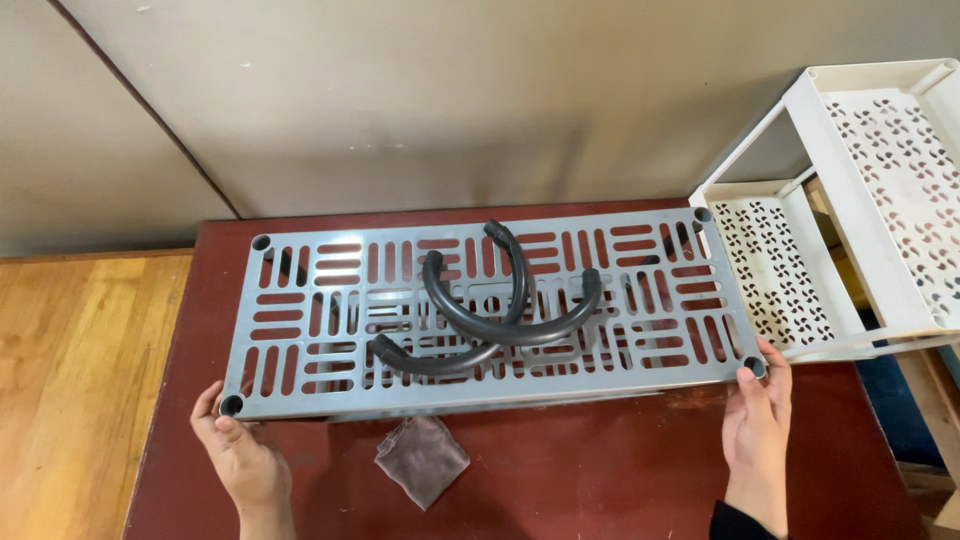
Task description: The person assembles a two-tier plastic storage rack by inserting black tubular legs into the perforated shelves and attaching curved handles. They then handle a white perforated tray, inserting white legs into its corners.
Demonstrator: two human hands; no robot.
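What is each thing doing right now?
Grey shelf: flat on the table, held at both near corners.
Curved tubes: loose on the shelf, overlapping.
Cloth: crumpled on the table.
White rack: tilted, leaning beside the table.
Left hand: gripping.
Right hand: gripping.

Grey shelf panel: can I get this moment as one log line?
left hand: grips grey shelf panel corner | right hand: grips opposite corner | curved tubes: on panel

2 curved tubes (500, 310) on shelf panel (300, 300); cloth (422, 458) before it, rack (800, 260) right.
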